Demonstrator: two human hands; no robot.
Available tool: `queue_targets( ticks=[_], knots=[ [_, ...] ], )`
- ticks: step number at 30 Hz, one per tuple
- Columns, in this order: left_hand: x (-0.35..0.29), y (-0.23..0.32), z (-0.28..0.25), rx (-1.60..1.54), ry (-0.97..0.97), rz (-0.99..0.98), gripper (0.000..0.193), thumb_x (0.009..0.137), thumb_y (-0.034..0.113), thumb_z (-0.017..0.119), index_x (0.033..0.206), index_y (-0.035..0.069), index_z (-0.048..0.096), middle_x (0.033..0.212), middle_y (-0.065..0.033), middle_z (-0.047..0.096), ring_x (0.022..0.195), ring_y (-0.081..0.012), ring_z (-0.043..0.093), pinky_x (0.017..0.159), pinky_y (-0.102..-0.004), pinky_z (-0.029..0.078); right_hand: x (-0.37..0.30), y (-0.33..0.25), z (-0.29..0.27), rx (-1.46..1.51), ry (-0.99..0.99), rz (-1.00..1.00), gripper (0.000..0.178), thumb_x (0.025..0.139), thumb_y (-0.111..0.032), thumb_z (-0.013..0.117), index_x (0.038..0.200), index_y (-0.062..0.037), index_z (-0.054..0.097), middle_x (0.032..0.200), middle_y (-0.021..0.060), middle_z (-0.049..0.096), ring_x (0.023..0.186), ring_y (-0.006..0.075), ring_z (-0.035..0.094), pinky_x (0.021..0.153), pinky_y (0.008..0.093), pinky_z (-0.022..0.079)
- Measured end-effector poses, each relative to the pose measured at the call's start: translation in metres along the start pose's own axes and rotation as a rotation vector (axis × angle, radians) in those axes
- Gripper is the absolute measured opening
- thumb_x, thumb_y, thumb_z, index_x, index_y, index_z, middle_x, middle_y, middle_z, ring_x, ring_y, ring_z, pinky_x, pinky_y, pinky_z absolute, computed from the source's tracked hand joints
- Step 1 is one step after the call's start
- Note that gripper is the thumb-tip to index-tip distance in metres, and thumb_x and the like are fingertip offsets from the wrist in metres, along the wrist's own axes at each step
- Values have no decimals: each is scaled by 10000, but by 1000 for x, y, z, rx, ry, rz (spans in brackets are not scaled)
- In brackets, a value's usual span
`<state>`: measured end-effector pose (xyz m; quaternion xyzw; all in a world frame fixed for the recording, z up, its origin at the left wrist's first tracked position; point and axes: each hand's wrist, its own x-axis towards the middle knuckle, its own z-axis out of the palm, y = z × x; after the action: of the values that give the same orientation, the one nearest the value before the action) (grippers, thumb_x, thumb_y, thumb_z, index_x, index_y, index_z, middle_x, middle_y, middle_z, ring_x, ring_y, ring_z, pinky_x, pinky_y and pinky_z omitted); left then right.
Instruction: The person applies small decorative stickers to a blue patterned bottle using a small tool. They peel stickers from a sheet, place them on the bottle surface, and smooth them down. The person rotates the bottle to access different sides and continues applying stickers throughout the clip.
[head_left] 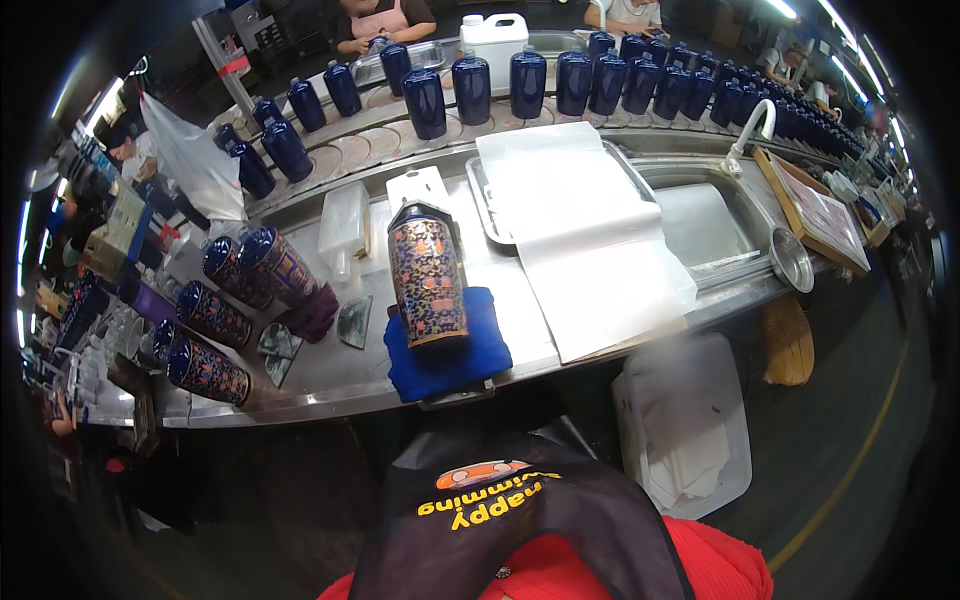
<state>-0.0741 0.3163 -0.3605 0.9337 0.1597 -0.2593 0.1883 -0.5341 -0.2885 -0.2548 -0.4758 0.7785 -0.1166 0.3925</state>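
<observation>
Neither of my hands shows in the head view. In front of me a dark blue bottle with a colourful floral pattern [428, 275] lies with its base toward me on a folded blue cloth [450, 350]. Its neck end points away, at a white notched holder [417, 187]. Several more patterned bottles [208, 370] stand to the left, beside a dark purple cloth [310, 312]. Two small flat dark pieces [352, 322] lie between them and the blue cloth. White sheets [600, 250] cover a metal tray to the right.
Plain dark blue bottles [470, 88] line the curved conveyor [380, 140] at the back, near a white jug [494, 48]. At right are a sink [710, 225], white tap [752, 135], metal bowl [790, 258] and framed screen [810, 210]. A plastic bin [690, 430] stands below. Other people work beyond.
</observation>
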Motion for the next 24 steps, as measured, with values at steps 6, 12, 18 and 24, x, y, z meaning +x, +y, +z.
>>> queue_targets(
  ticks=[6,12,18,24],
  knots=[
    [8,14,4,14,25,3,275,1056,209,567,1196,-7,665,1108,-113,709,943,-200,676,857,-343,544,-30,80,28,62,-143,111,330,1022,-171,599,1315,-27,645,1090,83,704,986,172,664,720,319,560],
    [-2,12,-1,8,37,-22,270,1051,204,578,1197,-6,663,1105,-112,706,933,-194,675,848,-344,546,-86,155,75,57,-420,267,335,1019,-178,606,1316,-28,643,1069,80,706,983,174,664,711,326,564],
    [7,6,1,6,51,-30,266,1045,199,588,1197,-6,660,1103,-111,704,924,-188,674,839,-344,549,-133,187,85,23,-681,361,340,1016,-185,614,1317,-30,642,1048,77,708,979,176,665,703,332,568],
    [-6,-21,-14,-69,73,31,262,1040,194,599,1198,-6,658,1100,-110,701,915,-183,673,830,-344,551,-151,131,76,-61,-900,244,345,1013,-191,621,1318,-31,641,1027,74,709,975,178,666,694,338,571]
  ],
)
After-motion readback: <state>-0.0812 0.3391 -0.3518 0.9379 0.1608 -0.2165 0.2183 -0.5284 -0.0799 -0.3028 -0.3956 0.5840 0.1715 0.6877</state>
